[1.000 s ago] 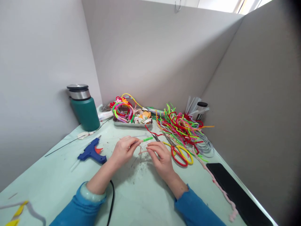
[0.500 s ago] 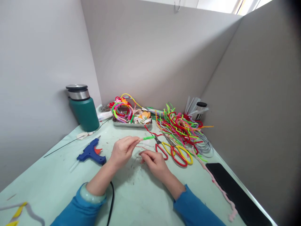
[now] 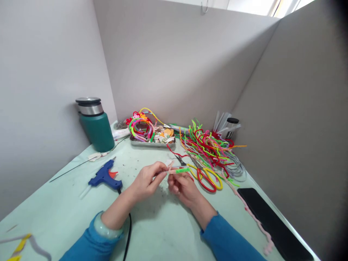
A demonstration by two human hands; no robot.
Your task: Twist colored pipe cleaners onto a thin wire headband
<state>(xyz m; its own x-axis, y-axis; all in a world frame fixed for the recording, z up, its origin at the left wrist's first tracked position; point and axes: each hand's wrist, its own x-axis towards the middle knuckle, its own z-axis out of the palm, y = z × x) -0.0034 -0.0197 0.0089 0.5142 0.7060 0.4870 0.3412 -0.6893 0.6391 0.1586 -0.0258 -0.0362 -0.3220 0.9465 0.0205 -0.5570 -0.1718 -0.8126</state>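
Note:
Between my hands runs a thin fuzzy pipe cleaner [image 3: 182,170], bright green at its right end and pale pink toward the left. My left hand [image 3: 149,180] pinches its left part between thumb and fingers. The fingers of my right hand [image 3: 182,186] close on the pink and green stretch, just right of the left fingertips. A short pink end sticks up between the two hands. Beyond my right hand lie two pairs of scissors with red and yellow handles [image 3: 207,181], one partly hidden by the fingers.
A blue glue gun [image 3: 106,175] with a black cord lies left. A green bottle [image 3: 96,130] stands behind it. At the back sit a metal tray [image 3: 152,144] of craft pieces and a tangled pipe-cleaner pile [image 3: 209,145]. A black flat object [image 3: 269,221] lies right.
My left hand has moved right and slightly down with the pipe cleaner. My right hand has risen to meet it and now grips the pipe cleaner too.

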